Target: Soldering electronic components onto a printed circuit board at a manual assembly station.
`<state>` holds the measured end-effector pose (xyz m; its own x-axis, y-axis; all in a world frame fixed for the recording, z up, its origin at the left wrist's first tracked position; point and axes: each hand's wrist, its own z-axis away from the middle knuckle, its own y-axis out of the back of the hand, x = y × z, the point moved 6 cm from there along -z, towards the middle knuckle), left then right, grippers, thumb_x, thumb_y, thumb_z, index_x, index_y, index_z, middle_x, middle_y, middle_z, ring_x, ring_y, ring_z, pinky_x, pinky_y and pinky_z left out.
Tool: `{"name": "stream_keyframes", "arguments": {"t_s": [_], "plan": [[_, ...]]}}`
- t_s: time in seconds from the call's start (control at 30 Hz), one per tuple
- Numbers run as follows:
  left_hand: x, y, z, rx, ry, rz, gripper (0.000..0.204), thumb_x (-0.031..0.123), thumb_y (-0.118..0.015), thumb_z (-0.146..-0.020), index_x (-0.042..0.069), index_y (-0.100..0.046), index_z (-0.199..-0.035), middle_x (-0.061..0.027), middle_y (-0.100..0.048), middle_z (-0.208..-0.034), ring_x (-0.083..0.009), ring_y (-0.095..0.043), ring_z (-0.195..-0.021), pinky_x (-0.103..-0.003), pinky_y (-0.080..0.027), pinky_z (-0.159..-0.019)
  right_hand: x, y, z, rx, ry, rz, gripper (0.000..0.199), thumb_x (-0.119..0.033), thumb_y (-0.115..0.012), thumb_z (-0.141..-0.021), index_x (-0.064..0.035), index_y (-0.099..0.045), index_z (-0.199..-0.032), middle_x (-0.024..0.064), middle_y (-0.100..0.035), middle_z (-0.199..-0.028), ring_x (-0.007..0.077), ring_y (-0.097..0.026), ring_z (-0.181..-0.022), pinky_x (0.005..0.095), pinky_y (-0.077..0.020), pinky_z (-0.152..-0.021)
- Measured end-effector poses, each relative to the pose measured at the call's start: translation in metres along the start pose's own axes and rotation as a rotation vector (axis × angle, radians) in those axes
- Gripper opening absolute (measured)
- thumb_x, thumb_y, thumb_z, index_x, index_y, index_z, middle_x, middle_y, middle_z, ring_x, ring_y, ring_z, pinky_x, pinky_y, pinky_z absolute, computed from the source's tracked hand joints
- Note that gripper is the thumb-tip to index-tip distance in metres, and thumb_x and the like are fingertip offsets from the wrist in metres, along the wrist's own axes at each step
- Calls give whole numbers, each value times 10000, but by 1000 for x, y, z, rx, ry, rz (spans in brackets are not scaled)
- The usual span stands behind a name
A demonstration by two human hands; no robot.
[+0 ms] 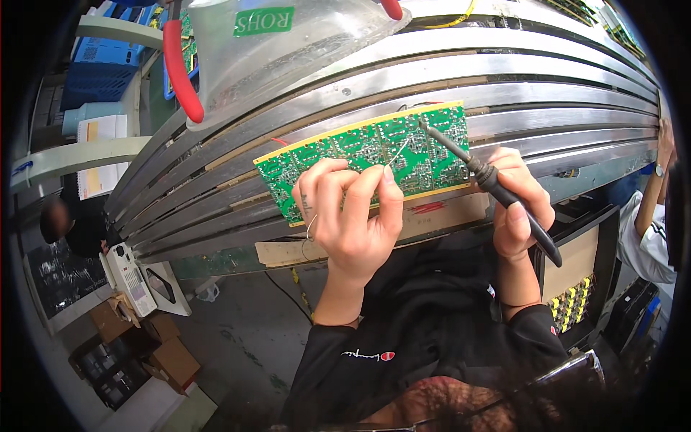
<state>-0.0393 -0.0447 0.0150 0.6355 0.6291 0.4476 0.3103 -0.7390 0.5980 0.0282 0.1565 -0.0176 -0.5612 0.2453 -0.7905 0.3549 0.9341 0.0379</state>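
Lying close to the near edge of the slatted metal counter, the green circuit board is partly covered by the left hand. A thin wire is pinched between thumb and forefinger of that hand and directed at the board. A soldering iron is grasped by its black handle in the right hand; its tip is placed at the board's upper part, but contact cannot be confirmed. Cardboard is located along the counter's near edge. A transparent container with red handles is situated toward the far left corner.

Circuit board over slats; plastic container behind, leftward.
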Motion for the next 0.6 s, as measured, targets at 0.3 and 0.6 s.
{"name": "stream_keyframes", "arguments": {"t_s": [0.3,0.6], "plan": [[4,-2,2,-8,-42,-33,146,2,-723,-784,85,-677,-896,-28,-628,-856,-287,-597,-896,-410,-490,-880,-5,1,5,-28,16,2,277,-150,-612,-832,38,-710,-1010,153,-673,-848,275,-590,-767,473,-501,-877],[8,-2,-5,-29,-36,-79,140,-9,-709,-798,80,-664,-896,-41,-633,-863,-268,-577,-865,-400,-478,-872,-11,-2,3,-43,51,76,262,-144,-630,-824,36,-723,-991,144,-682,-808,262,-601,-729,474,-521,-878]]}}
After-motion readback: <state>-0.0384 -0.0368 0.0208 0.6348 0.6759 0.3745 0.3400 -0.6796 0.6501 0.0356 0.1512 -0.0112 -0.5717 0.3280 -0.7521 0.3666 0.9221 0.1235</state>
